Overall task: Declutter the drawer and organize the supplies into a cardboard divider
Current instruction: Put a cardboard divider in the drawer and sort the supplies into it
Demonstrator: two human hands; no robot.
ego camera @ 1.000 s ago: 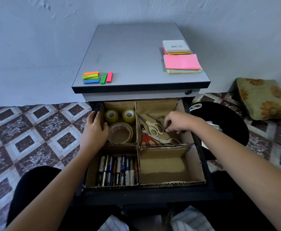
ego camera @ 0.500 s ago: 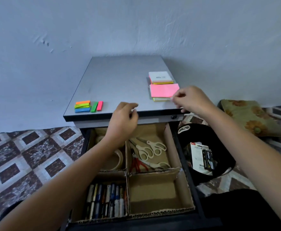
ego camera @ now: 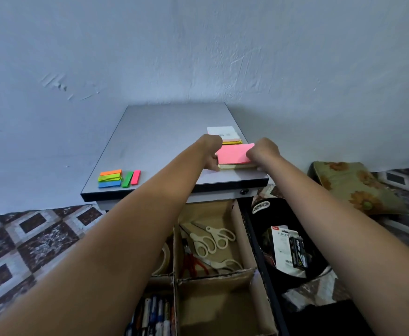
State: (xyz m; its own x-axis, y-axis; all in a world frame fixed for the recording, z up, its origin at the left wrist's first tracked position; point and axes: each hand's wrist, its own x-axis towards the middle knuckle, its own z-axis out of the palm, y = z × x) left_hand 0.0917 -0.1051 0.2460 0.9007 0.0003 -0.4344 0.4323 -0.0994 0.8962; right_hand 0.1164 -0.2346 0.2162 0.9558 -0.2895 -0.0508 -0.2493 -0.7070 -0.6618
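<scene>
Now raised from the cardboard divider (ego camera: 241, 226), left hand (ego camera: 209, 151) and right hand (ego camera: 262, 152) are being curled round the pink note stack (ego camera: 233, 155) right of centre, likely for filing.

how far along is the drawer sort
Done: scissors, tape and pens sit in three divider compartments. In hand: left hand and right hand grip the pink stack on the desktop. Left: that stack, the white-topped stack and the flags need to go in; the front right compartment looks bare.

Left hand (ego camera: 208, 151), right hand (ego camera: 262, 152): grip on pink note stack (ego camera: 232, 155)
</scene>
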